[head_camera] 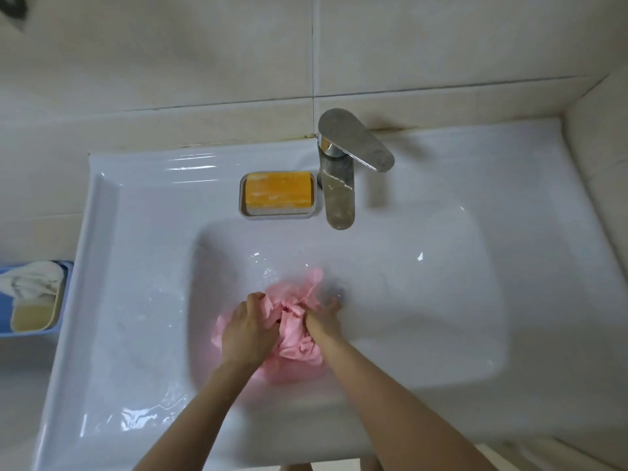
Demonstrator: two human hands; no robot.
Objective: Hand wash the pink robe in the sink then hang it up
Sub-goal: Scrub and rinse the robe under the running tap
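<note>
- The pink robe (299,351) lies bunched, wet and creased, in the sink (441,300) basin.
- Its long axis runs from the near edge toward the faucet (339,185).
- The left hand (249,329) curls its fingers round a fold.
- The right hand (323,317) rests on the bundle, too blurred to tell its grip.

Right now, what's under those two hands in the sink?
A bunched pink cloth robe in the white ceramic sink, under the left hand and right hand. Whatever lies beneath it is covered.
</note>
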